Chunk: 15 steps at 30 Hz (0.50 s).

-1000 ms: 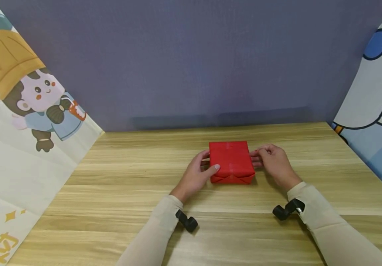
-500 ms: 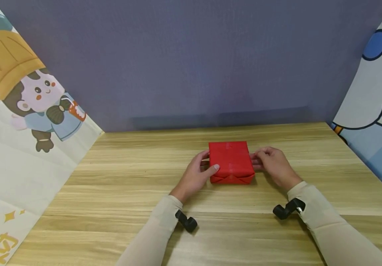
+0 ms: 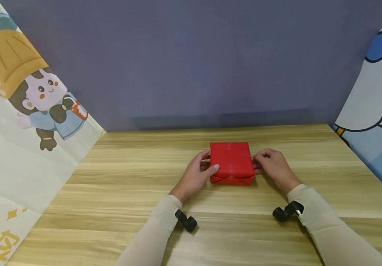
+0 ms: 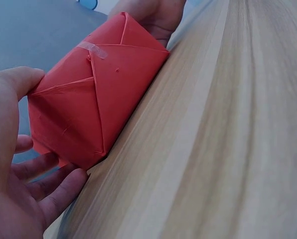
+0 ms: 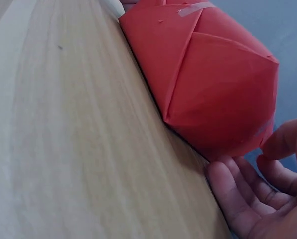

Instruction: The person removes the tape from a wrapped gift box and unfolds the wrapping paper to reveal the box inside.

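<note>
A flat box in red wrapping paper [image 3: 231, 160] lies on the wooden table, a strip of clear tape along its top. My left hand [image 3: 192, 177] holds its left side, the thumb on the top edge and the fingers along the side. Folded flaps with tape show on the near end in the left wrist view. At the right side is my right hand [image 3: 274, 166]. Its thumb and index finger come together at the end of a strip of clear tape [image 5: 260, 132], the other fingers low beside the box. What lies between those fingertips is mostly hidden.
The wooden table [image 3: 137, 177] runs back to a grey-purple panel [image 3: 191, 66]. Printed cloths stand at the left [image 3: 11, 159] and right [image 3: 377, 96]. A black camera mount [image 3: 186, 221] sits on the left wrist, another [image 3: 288, 211] on the right.
The right hand's fingertips have shifted slightly down and toward the near end along the box's right side. The left hand and the box hold their place; the head view has tilted a little.
</note>
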Tool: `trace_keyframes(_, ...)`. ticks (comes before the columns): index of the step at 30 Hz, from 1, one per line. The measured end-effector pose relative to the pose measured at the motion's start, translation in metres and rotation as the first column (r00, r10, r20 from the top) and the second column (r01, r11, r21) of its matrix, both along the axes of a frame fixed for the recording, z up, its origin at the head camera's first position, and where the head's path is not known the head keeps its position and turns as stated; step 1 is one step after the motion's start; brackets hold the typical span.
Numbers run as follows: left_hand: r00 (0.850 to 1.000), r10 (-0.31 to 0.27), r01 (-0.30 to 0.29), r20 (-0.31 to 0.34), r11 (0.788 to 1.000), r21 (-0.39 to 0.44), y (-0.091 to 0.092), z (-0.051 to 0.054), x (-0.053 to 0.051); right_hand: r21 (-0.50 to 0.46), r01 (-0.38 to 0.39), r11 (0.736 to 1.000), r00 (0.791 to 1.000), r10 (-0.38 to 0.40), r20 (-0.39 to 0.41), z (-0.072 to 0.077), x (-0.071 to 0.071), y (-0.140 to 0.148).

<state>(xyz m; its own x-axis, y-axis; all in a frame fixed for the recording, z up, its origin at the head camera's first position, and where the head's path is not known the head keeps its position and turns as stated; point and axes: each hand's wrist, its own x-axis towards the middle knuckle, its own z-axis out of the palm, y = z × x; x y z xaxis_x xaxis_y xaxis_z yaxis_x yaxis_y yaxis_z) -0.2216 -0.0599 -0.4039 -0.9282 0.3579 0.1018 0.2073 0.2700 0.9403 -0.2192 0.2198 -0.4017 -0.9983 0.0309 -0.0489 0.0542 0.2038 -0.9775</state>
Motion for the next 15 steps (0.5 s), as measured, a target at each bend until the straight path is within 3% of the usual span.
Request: trace_keyframes(15, 1.0, -0.003, 0.003, -0.014, 1.0, 0.001, 0.0, -0.0013, -0.0004, -0.005, 0.047, 0.999, 0.997, -0.047, 0.061, 0.0028, -0.0003, 0.0004)
